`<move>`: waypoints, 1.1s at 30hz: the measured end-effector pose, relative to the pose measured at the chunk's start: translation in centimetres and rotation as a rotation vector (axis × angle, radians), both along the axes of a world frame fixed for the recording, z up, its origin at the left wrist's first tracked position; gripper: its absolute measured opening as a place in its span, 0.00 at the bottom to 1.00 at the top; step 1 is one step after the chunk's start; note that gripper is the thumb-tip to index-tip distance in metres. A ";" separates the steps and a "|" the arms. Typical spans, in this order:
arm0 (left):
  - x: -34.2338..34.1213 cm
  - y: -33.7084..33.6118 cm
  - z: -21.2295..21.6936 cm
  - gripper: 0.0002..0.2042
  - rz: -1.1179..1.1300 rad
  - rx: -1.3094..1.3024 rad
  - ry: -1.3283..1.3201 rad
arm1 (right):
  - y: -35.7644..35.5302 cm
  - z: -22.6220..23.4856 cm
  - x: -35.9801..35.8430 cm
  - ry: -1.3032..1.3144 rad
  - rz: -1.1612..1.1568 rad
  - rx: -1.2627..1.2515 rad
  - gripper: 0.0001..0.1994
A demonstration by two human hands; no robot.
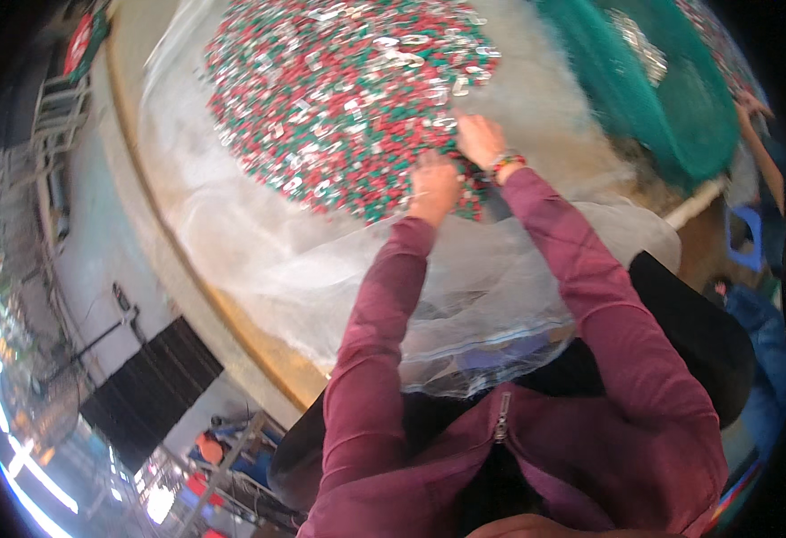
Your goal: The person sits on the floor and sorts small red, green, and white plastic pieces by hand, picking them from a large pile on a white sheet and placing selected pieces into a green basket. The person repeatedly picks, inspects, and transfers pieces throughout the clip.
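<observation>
A wide pile of small red and green pieces [339, 117] lies in front of me, with many pale, silvery oval loops [402, 59] mixed in. It rests on a sheer white mesh cloth [259, 242]. At the pile's near right edge my left hand [435, 186] reaches into the pieces, its fingers smeared by motion. Just beyond and to the right, my right hand [481, 141] touches the pile's edge with its fingers curled; what they hold, if anything, is hidden. A beaded bracelet [508, 162] circles the right wrist.
Green netting [680, 117] with pale pieces [637, 49] in it lies at the far right. Another person's arm [760, 152] shows beside it, near a blue plastic stool [744, 238]. A raised ledge [164, 233] runs along the left, with a dark ribbed mat [151, 390] beyond.
</observation>
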State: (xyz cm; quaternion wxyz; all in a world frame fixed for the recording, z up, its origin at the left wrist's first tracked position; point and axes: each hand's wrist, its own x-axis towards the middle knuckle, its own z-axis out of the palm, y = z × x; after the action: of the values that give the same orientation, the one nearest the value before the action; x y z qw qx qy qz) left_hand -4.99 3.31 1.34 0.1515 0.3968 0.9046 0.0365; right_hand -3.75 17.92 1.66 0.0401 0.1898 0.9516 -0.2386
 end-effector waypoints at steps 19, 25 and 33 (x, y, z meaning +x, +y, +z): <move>-7.5 -14.2 -2.0 0.26 1.108 0.432 -0.074 | 1.4 3.9 3.0 0.245 -0.351 -1.916 0.19; -3.8 -4.7 -0.3 0.24 0.770 0.449 -0.200 | 1.2 5.0 5.1 0.432 -0.348 -2.207 0.14; -4.7 -3.2 6.9 0.13 0.845 0.989 -1.234 | 2.0 4.9 5.4 0.119 -0.441 -1.739 0.16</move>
State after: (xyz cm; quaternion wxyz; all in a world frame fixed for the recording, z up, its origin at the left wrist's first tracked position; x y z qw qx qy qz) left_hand -9.74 0.10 8.22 0.3964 -0.0398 0.6137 0.6817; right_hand 1.61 19.93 6.58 0.0737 0.2581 0.3773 -0.8863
